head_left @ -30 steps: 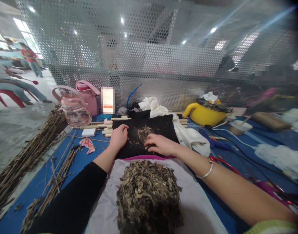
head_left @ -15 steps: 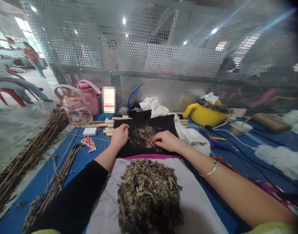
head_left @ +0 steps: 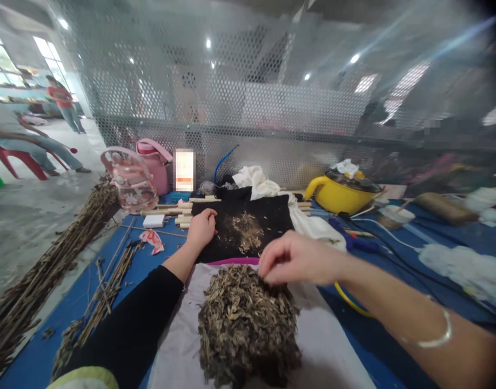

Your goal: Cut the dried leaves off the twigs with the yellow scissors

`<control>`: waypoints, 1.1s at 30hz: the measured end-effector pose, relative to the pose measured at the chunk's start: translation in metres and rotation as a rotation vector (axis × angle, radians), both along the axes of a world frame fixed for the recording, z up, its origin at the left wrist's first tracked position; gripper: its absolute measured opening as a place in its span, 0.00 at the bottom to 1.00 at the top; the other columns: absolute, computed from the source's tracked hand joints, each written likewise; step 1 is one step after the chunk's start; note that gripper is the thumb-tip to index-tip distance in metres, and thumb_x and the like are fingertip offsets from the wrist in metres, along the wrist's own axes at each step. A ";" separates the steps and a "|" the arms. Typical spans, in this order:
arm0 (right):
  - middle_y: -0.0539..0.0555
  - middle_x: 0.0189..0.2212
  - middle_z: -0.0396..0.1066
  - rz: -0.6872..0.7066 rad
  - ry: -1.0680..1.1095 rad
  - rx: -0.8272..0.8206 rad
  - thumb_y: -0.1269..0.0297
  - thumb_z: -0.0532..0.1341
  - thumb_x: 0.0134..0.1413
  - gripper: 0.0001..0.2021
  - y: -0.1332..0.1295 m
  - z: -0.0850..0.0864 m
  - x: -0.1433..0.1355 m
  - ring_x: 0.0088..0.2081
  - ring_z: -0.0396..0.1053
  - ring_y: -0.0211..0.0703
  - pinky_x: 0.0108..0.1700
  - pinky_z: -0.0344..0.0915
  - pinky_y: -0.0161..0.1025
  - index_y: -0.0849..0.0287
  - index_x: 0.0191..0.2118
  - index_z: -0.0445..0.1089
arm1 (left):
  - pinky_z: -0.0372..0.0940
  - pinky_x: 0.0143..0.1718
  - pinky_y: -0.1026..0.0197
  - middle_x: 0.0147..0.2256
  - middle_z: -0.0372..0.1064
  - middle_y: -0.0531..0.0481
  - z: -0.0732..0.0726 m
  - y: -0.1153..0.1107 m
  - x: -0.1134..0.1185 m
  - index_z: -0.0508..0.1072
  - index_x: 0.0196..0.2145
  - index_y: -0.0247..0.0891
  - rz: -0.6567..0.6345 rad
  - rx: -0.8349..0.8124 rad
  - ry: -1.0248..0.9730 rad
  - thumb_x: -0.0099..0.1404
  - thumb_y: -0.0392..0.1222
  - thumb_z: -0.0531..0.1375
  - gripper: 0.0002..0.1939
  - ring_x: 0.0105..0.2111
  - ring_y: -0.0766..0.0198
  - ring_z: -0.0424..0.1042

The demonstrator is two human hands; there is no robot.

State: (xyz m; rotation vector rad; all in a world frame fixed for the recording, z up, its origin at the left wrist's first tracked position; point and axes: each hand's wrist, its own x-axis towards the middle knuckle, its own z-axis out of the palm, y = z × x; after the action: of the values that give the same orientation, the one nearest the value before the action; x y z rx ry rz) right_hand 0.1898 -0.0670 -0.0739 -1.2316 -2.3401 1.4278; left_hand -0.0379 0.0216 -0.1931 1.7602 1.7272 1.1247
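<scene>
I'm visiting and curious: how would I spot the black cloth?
Start at the perforated metal screen, then drop to the blue surface. Between the pink bottle and the yellow pot lies the black cloth; unlike the white cloth beside it, it is dark and strewn with pale flakes.

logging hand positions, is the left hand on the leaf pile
No, the left hand is at the left edge of the black cloth, apart from the leaf pile.

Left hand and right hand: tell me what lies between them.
In the head view, a stretch of black cloth lies between the left hand and the right hand, with dry, pale flakes scattered on it.
</scene>
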 end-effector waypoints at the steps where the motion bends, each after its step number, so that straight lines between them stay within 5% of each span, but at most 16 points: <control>1: 0.50 0.29 0.75 0.060 -0.035 0.065 0.65 0.63 0.41 0.07 -0.013 0.002 -0.005 0.30 0.70 0.38 0.33 0.64 0.33 0.56 0.30 0.76 | 0.62 0.26 0.67 0.24 0.69 0.53 0.001 -0.001 0.000 0.68 0.38 0.38 -0.001 -0.005 -0.005 0.62 0.37 0.47 0.12 0.18 0.69 0.69; 7: 0.49 0.33 0.75 0.129 -0.022 0.330 0.66 0.58 0.49 0.10 -0.060 0.000 -0.008 0.33 0.71 0.39 0.38 0.63 0.32 0.54 0.36 0.75 | 0.64 0.36 0.62 0.33 0.72 0.46 0.033 -0.028 0.003 0.71 0.37 0.36 -0.167 0.081 0.136 0.61 0.38 0.49 0.12 0.30 0.63 0.72; 12: 0.53 0.40 0.73 -0.103 -0.015 0.478 0.62 0.54 0.54 0.14 -0.084 -0.012 0.013 0.40 0.70 0.44 0.43 0.64 0.38 0.56 0.43 0.72 | 0.61 0.48 0.58 0.40 0.71 0.44 0.067 -0.113 0.007 0.72 0.41 0.37 -0.271 0.119 0.159 0.64 0.47 0.46 0.18 0.43 0.60 0.68; 15: 0.58 0.59 0.54 -0.051 -0.015 0.546 0.58 0.53 0.54 0.26 -0.100 -0.034 0.014 0.58 0.53 0.49 0.58 0.51 0.46 0.57 0.58 0.56 | 0.52 0.57 0.56 0.55 0.60 0.43 0.068 -0.168 0.015 0.63 0.54 0.38 -0.265 0.106 0.121 0.65 0.50 0.44 0.24 0.55 0.60 0.58; 18: 0.57 0.64 0.33 -0.057 -0.105 0.598 0.58 0.53 0.53 0.35 -0.109 -0.060 0.000 0.64 0.31 0.49 0.62 0.38 0.52 0.59 0.64 0.39 | 0.45 0.60 0.49 0.61 0.48 0.45 0.055 -0.200 0.032 0.55 0.59 0.41 -0.261 0.085 0.199 0.64 0.53 0.46 0.28 0.61 0.57 0.46; 25: 0.62 0.64 0.34 -0.043 -0.213 0.706 0.71 0.51 0.47 0.36 -0.109 -0.091 -0.025 0.64 0.31 0.47 0.63 0.36 0.50 0.70 0.63 0.38 | 0.52 0.57 0.50 0.55 0.59 0.39 0.029 -0.206 0.060 0.60 0.55 0.33 -0.204 0.170 0.220 0.66 0.44 0.42 0.24 0.55 0.57 0.58; 29: 0.65 0.63 0.36 -0.028 -0.244 0.680 0.72 0.50 0.47 0.35 -0.108 -0.089 -0.030 0.63 0.34 0.49 0.63 0.38 0.49 0.74 0.62 0.40 | 0.53 0.56 0.51 0.54 0.59 0.37 0.022 -0.199 0.063 0.59 0.55 0.30 -0.140 0.119 0.182 0.65 0.40 0.42 0.23 0.55 0.57 0.58; 33: 0.67 0.63 0.39 -0.007 -0.198 0.619 0.69 0.53 0.47 0.36 -0.107 -0.076 -0.027 0.63 0.37 0.50 0.63 0.39 0.48 0.75 0.62 0.42 | 0.52 0.55 0.54 0.56 0.58 0.38 0.029 -0.197 0.058 0.52 0.59 0.33 -0.182 0.053 0.098 0.65 0.41 0.43 0.26 0.55 0.58 0.58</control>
State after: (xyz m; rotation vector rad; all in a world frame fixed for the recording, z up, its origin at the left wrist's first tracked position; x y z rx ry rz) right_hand 0.1632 -0.1740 -0.1500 -1.2172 -2.5952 0.5066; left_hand 0.0204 -0.1753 -0.1636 1.9898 1.5661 1.0301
